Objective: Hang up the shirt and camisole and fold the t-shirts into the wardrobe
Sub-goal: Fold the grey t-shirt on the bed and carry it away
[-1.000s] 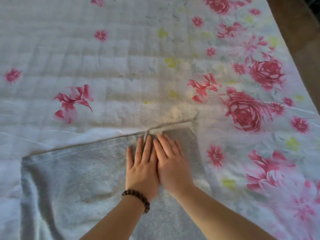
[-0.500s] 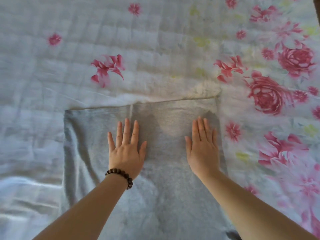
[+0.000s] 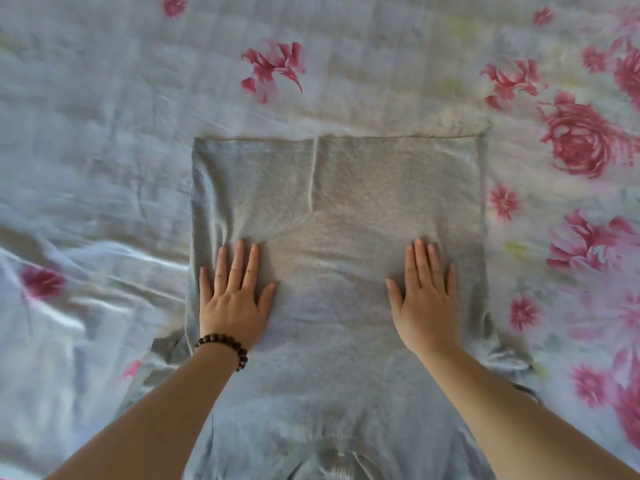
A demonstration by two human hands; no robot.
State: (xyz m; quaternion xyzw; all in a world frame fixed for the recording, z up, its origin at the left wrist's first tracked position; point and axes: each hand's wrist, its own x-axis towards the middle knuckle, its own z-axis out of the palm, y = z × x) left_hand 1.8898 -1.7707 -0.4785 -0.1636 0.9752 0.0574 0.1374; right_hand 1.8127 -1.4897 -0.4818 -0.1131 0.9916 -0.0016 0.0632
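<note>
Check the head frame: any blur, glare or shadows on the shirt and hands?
Head view: grey t-shirt, left hand and right hand read fairly sharp. Head view: floral bedsheet smeared at the left, bright sheen streaks. Head view: soft warm patch mid-shirt, no hard shadows.

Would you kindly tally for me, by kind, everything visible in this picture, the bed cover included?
Grey t-shirt: 1
Floral bed cover: 1
Hands: 2, left hand and right hand, both flat on the t-shirt
Bead bracelet: 1
Total: 5
</note>
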